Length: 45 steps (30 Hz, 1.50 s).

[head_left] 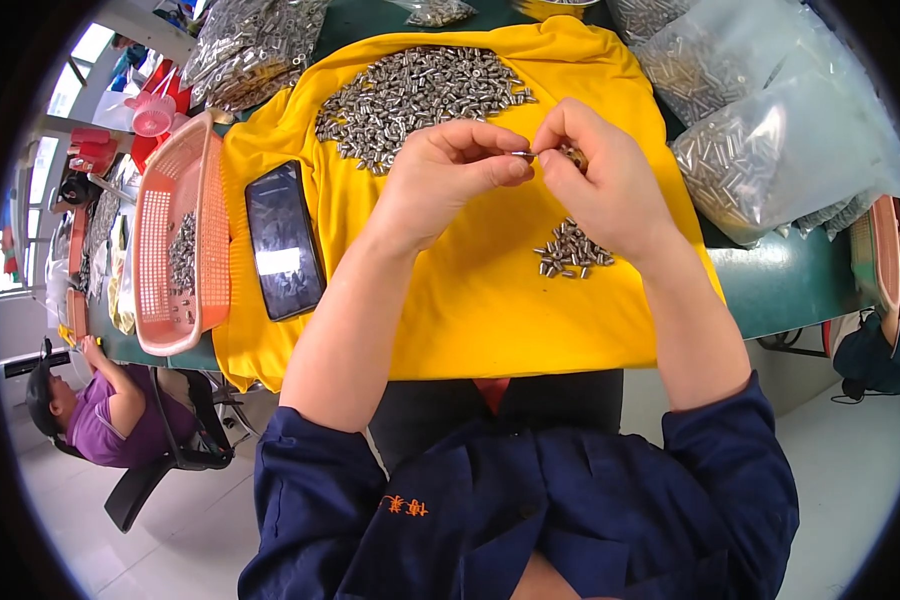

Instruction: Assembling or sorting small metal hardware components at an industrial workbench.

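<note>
Over the yellow cloth (470,310), my two hands meet fingertip to fingertip. My left hand (448,178) pinches one end of a small silvery metal pin (523,154). The thumb and forefinger of my right hand (605,180) close on its other end. Something brass-coloured (573,156) shows in the curl of my right fingers, too small to name. Beyond my hands spreads a large pile of short metal cylinders (420,95). Just below my right hand lies a smaller pile of similar cylinders (570,250).
Left of my arm lies a black phone (285,240), beside a pink plastic basket (214,250) holding some metal parts (183,255). Clear bags of metal parts (740,165) crowd the right; another bag (255,45) is far left. A person in purple (120,420) sits at left.
</note>
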Each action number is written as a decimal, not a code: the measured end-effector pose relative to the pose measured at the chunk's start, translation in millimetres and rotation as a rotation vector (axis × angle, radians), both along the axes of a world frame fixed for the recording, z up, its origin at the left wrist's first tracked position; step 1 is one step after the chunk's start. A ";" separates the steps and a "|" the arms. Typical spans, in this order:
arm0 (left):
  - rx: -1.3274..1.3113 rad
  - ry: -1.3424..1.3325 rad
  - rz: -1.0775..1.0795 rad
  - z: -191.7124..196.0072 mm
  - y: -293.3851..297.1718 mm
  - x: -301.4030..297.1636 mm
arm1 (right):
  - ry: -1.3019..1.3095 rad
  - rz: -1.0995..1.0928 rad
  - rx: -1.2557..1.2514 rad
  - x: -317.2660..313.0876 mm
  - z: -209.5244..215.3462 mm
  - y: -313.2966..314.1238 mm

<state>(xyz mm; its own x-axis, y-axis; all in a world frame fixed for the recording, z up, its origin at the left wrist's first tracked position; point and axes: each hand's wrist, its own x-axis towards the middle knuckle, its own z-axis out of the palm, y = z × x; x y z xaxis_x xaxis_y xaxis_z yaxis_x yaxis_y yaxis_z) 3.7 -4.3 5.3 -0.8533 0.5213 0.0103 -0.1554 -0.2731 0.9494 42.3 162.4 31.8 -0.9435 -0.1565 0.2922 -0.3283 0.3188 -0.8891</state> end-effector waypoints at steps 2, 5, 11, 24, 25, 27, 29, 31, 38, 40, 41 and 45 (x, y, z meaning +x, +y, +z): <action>-0.039 -0.003 0.018 0.6 0.4 0.4 | 0.072 -0.031 0.088 0.7 0.7 -0.2; -0.123 0.037 0.030 2.1 -0.2 1.0 | 0.093 -0.023 0.163 0.9 -1.0 -1.0; -0.238 0.074 0.080 6.9 1.6 3.6 | 0.111 -0.053 0.164 -0.8 -7.4 -3.4; -0.545 0.337 0.129 -4.2 -1.6 -1.8 | -0.028 -0.114 0.018 -4.9 -8.3 0.5; -0.544 0.336 0.129 -5.1 -1.2 -1.7 | -0.075 -0.096 -0.021 -4.7 -7.6 1.0; -0.375 0.373 0.136 -6.4 -1.0 -3.3 | -0.064 -0.073 -0.053 -5.3 -10.6 1.5; -0.248 0.192 0.101 -6.5 -4.4 -4.6 | -0.053 -0.051 -0.084 -5.4 -10.7 1.0; -0.121 0.010 0.066 -5.5 -5.3 -4.6 | -0.111 -0.042 -0.137 -4.2 -8.9 -0.8; 0.130 -0.171 0.006 -1.5 -1.2 0.7 | -0.118 -0.014 -0.200 -3.1 -9.6 -2.8; 0.145 -0.160 -0.005 -1.5 -0.2 1.1 | -0.129 -0.011 -0.177 -3.5 -9.5 -1.4; 0.136 -0.143 0.001 -1.4 -0.1 1.6 | -0.130 -0.009 -0.177 -3.3 -9.4 -1.9; 0.109 -0.113 0.035 -2.2 1.2 3.5 | 0.041 -0.048 0.022 1.6 -2.4 -5.3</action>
<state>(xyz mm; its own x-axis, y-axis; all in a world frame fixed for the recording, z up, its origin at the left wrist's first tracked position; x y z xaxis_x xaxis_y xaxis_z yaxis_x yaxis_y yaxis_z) 7.1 -3.2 3.1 -0.8697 0.4925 -0.0313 -0.2478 -0.3809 0.8908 43.9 157.1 29.4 -0.9373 -0.1184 0.3277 -0.3482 0.3541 -0.8680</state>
